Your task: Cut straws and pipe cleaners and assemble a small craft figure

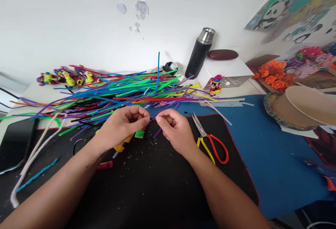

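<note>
My left hand is closed, thumb pressed to the fingers, above the black mat. What it pinches is too small to make out. Close beside it, my right hand is also closed in a pinch, its contents hidden. A small gap separates the two sets of fingertips. Just under my left hand are a green and red fuzzy piece and a yellow tool with a clear tip. Behind both hands lies a wide pile of coloured pipe cleaners.
Scissors with yellow and red handles lie right of my right hand. A black flask, a white box and a small figure stand behind. A phone is at left, a bowl at right.
</note>
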Action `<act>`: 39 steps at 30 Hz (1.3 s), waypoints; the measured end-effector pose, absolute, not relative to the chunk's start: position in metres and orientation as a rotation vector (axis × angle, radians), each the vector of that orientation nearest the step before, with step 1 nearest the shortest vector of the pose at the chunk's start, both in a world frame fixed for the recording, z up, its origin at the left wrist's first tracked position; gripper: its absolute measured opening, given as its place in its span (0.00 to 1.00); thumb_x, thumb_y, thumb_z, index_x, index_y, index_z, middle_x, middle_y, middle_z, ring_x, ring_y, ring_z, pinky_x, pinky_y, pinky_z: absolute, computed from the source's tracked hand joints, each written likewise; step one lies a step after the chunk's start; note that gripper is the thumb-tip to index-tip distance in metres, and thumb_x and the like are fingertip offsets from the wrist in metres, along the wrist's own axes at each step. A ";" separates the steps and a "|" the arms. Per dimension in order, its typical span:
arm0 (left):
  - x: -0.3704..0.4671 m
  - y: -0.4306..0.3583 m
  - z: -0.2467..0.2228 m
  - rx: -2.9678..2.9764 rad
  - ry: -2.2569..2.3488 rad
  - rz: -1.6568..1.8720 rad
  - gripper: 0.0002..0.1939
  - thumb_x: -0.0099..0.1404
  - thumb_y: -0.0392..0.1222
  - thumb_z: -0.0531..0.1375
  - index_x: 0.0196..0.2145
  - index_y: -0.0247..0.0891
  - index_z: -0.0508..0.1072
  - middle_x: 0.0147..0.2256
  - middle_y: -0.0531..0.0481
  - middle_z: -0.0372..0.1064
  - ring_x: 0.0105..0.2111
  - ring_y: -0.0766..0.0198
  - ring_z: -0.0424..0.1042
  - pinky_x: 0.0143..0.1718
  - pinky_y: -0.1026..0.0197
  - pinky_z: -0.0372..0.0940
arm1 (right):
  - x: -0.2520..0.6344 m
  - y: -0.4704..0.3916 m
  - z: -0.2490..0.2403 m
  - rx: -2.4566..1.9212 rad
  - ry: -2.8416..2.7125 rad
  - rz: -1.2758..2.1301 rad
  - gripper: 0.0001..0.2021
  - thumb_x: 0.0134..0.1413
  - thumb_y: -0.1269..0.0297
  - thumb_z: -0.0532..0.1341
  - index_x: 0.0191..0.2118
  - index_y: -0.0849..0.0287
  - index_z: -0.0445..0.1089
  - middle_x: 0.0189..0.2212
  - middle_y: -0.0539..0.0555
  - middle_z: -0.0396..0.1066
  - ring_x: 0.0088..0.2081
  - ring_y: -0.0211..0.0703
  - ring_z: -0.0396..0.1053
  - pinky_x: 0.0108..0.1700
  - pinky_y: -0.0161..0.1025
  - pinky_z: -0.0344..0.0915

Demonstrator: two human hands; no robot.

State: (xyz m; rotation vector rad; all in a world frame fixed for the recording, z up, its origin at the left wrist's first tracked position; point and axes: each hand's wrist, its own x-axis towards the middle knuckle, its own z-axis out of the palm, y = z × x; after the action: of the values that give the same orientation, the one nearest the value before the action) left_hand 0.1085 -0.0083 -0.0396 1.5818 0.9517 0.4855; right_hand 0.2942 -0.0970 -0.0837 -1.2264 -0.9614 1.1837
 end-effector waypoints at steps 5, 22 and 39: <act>0.109 -0.009 -0.039 1.602 0.955 0.478 0.11 0.64 0.50 0.72 0.34 0.40 0.80 0.28 0.53 0.73 0.27 0.66 0.67 0.28 0.65 0.61 | 0.292 -0.098 -0.083 -1.218 -1.004 1.205 0.13 0.66 0.50 0.67 0.40 0.55 0.74 0.23 0.43 0.62 0.22 0.35 0.57 0.26 0.35 0.53; 0.105 -0.007 -0.042 1.622 0.971 0.393 0.13 0.65 0.53 0.71 0.35 0.40 0.80 0.28 0.52 0.72 0.26 0.66 0.65 0.27 0.64 0.61 | 0.292 -0.100 -0.081 -1.293 -1.108 1.138 0.09 0.65 0.55 0.66 0.39 0.55 0.73 0.24 0.43 0.63 0.25 0.36 0.60 0.28 0.37 0.53; 0.089 0.004 0.001 1.554 0.918 0.709 0.13 0.60 0.49 0.73 0.33 0.39 0.77 0.24 0.58 0.63 0.22 0.69 0.59 0.22 0.65 0.57 | 0.224 -0.115 -0.074 -1.409 -1.794 1.192 0.06 0.72 0.59 0.67 0.45 0.52 0.82 0.32 0.48 0.81 0.32 0.41 0.75 0.38 0.37 0.64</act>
State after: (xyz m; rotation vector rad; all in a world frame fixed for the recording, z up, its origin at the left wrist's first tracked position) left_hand 0.0894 0.0042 0.0015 1.5544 0.9184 0.7087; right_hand 0.2239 -0.1152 -0.0737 -1.4092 -1.7936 1.1916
